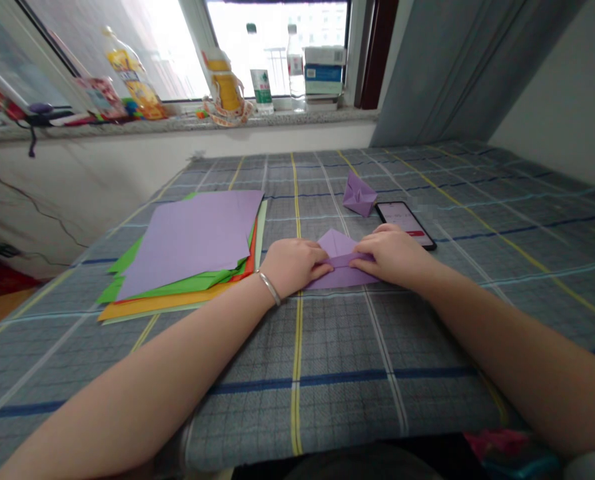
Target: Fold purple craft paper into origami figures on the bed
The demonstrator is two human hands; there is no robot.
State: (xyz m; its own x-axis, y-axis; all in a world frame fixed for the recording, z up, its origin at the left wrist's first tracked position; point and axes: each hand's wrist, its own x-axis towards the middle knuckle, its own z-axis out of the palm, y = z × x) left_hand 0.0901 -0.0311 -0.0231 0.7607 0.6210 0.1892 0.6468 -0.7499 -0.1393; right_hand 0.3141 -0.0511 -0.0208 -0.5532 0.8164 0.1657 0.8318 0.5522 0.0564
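A partly folded purple paper (338, 247) lies on the checked cloth in front of me. My left hand (294, 265) presses its left side, fingers curled with the tips pinching the folded edge. My right hand (394, 255) does the same from the right, fingertips on the fold. A silver bangle sits on my left wrist. A finished purple folded paper shape (359, 193) stands further back. The lower part of the paper is hidden under both hands.
A stack of coloured paper sheets (187, 250), purple on top, lies at the left. A phone (405, 223) with its screen lit lies just beyond my right hand. Bottles (260, 70) and boxes stand on the windowsill (177, 123). The checked cloth (347, 353) covers the surface.
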